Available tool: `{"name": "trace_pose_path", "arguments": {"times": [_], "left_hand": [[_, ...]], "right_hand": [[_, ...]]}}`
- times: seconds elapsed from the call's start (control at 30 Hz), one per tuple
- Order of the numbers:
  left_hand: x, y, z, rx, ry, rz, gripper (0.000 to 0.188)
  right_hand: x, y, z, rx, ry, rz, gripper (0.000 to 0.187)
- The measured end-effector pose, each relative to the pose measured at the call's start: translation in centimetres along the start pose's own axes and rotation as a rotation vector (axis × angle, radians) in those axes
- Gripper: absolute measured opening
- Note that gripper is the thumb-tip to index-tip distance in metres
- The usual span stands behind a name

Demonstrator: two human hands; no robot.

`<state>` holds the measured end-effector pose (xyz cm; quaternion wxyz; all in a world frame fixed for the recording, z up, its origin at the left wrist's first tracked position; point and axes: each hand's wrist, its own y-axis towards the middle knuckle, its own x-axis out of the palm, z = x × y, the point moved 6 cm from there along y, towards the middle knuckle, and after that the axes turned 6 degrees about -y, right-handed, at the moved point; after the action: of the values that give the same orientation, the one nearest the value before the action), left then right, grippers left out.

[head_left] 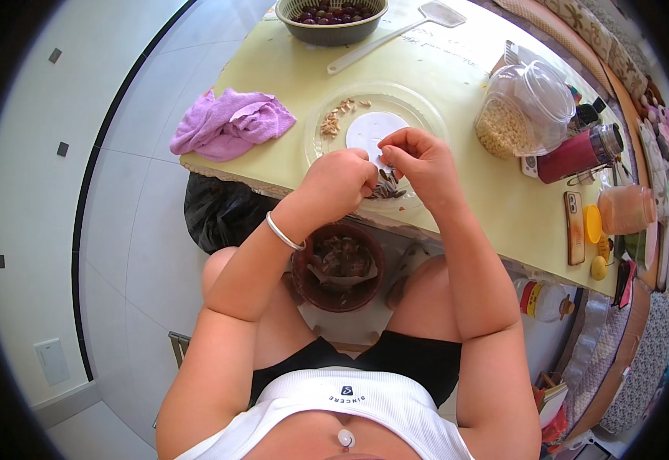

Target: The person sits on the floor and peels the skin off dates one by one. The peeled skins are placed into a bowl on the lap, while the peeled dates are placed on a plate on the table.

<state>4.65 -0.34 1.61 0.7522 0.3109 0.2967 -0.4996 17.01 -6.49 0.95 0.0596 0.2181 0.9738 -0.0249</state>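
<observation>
By the curled-up left hand (pixel 340 182), the right hand (pixel 422 159) is pinching something tiny (pixel 386 162) over dark, thin seeds (pixel 387 188) on a clear, round plastic plate (pixel 423 109); black writing (pixel 449 49) is showing beyond.

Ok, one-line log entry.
left hand: curled; right hand: pinched; both over clear round tray; dark seeds: near side; pale kernels: far left; grasp contents unclear

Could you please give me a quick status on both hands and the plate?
Left hand and right hand curled close together over clear plate. Dark seeds on near side, pale pieces far left. White disc partly hidden by hands.
</observation>
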Motion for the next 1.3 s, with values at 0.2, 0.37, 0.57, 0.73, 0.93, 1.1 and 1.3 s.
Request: {"name": "trace_pose_path", "arguments": {"times": [0.2,0.37,0.57,0.73,0.93,1.1,1.3], "left_hand": [[-2.7,0.2,0.5,-0.08,-0.177,0.299,0.016],[-3.5,-0.1,1.4,0.104,-0.077,0.529,0.019],[-3.0,-0.3,1.6,0.134,0.15,0.56,0.017],[-2.5,-0.3,1.5,0.172,0.19,0.509,0.016],[-2.6,-0.5,1.6,0.115,0.108,0.534,0.016],[-3.7,-0.5,1.1,0.059,-0.209,0.557,0.018],[-2.5,-0.5,-1.4,-0.191,-0.841,0.473,0.017]], "right_hand": [[0.5,0.0,1.4,0.082,0.027,0.021,0.009],[1.6,0.0,1.3,0.136,0.177,0.073,0.01],[2.0,-0.1,1.3,0.184,0.277,0.107,0.011],[2.2,-0.1,1.2,0.154,0.19,0.106,0.01],[2.3,0.5,1.4,-0.022,0.064,0.15,0.008],[2.4,0.7,1.7,0.108,0.291,0.055,0.005],[2.4,0.5,1.6,0.162,0.438,-0.046,0.006]]}}
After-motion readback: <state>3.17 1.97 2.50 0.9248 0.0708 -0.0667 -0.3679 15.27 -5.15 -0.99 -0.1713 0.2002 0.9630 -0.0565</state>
